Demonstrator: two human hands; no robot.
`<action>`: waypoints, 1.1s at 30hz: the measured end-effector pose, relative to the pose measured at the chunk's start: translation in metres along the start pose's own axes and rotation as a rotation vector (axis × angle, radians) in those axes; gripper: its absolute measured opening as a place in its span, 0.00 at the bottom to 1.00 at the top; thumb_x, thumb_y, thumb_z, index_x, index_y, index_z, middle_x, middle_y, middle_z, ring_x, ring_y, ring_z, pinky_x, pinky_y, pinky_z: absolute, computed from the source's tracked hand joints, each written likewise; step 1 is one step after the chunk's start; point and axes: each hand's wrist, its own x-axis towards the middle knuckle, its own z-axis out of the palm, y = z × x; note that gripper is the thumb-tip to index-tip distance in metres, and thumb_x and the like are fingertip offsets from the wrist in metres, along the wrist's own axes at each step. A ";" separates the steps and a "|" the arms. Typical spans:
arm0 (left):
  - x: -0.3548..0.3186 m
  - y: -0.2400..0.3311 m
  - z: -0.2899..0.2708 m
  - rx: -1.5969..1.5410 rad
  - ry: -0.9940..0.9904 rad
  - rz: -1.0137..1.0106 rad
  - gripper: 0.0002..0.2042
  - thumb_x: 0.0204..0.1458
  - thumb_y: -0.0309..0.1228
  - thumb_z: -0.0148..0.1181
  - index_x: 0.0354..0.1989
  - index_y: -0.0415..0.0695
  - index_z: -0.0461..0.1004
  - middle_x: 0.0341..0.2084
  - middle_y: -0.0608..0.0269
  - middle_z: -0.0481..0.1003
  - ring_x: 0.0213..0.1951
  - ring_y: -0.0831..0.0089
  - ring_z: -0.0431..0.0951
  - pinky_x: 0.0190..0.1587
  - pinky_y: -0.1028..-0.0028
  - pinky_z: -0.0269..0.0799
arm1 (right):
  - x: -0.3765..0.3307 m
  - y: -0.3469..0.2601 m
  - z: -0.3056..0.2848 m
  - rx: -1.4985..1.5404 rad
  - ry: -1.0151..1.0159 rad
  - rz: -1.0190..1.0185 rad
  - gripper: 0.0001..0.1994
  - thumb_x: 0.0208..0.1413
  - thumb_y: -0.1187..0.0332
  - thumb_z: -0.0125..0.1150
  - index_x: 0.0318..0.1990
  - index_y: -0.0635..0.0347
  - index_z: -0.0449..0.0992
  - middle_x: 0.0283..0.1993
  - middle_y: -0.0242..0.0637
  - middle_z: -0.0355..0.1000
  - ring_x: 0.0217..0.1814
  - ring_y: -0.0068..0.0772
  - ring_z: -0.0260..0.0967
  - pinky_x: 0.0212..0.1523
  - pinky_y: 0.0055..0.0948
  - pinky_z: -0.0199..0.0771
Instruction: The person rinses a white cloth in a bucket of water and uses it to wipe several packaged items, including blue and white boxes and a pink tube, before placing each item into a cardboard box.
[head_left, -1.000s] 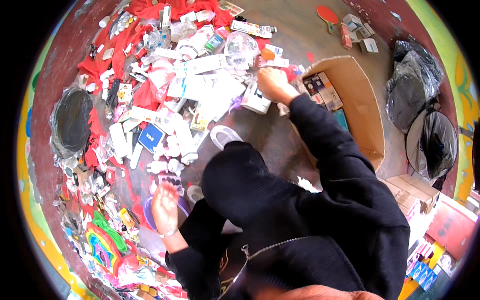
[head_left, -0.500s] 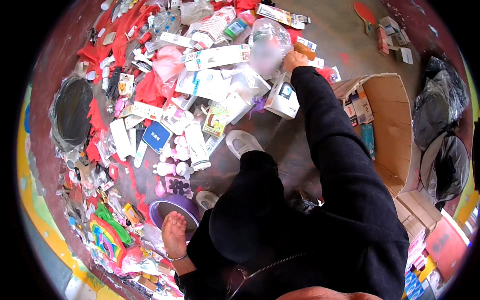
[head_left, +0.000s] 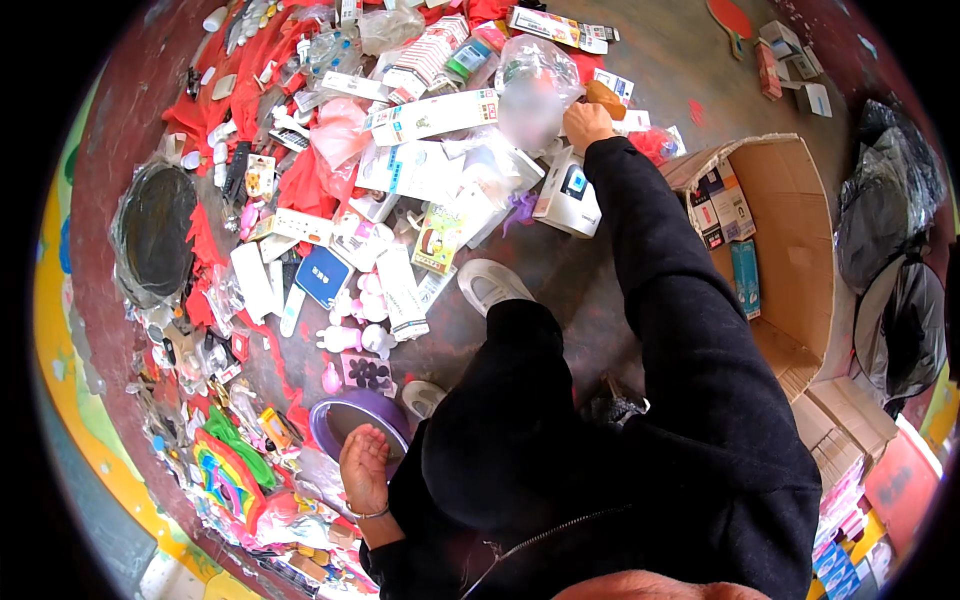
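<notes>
My right hand (head_left: 588,126) reaches far forward into the pile, its fingers curled and mostly hidden under the knuckles. It lies against a clear plastic bag (head_left: 532,100) on its left and a brown object (head_left: 606,98) just beyond it. What the fingers grip, if anything, is hidden. Just below that hand stands a white box (head_left: 568,198) with a dark picture. My left hand (head_left: 365,466) hangs over a purple basin (head_left: 328,428), empty, with its fingers loosely bent and a bracelet on the wrist.
A large open cardboard box (head_left: 790,250) with small boxes inside stands to the right of my right arm. Packaging, red cloth (head_left: 300,185) and toys cover the floor at left and ahead. A red paddle (head_left: 729,18) lies at the far right. My shoe (head_left: 492,285) stands beside the pile.
The view has shifted slightly. My right hand stays beside the clear bag, with more of the brown object showing. My left hand remains over the basin.
</notes>
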 end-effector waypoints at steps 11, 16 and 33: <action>0.002 0.030 0.043 -0.251 -0.347 -0.044 0.09 0.52 0.31 0.49 0.37 0.40 0.68 0.32 0.62 0.71 0.37 0.70 0.70 0.41 0.72 0.67 | -0.067 -0.043 -0.110 0.235 0.532 -0.485 0.04 0.39 0.71 0.54 0.24 0.57 0.75 0.28 0.36 0.72 0.31 0.35 0.72 0.27 0.30 0.72; 0.008 0.029 0.059 -0.232 -0.502 -0.025 0.15 0.52 0.31 0.49 0.47 0.39 0.64 0.39 0.57 0.70 0.42 0.66 0.70 0.44 0.69 0.67 | -0.113 -0.113 -0.190 0.647 0.374 -0.514 0.14 0.33 0.60 0.58 0.23 0.63 0.73 0.23 0.45 0.70 0.27 0.46 0.70 0.27 0.39 0.69; -0.055 0.056 0.031 -0.188 -0.768 0.454 0.34 0.47 0.59 0.44 0.52 0.40 0.60 0.39 0.50 0.71 0.38 0.54 0.74 0.39 0.61 0.73 | -0.194 -0.257 -0.335 1.716 -0.349 -0.580 0.19 0.36 0.58 0.63 0.32 0.65 0.77 0.33 0.37 0.73 0.36 0.26 0.68 0.38 0.24 0.67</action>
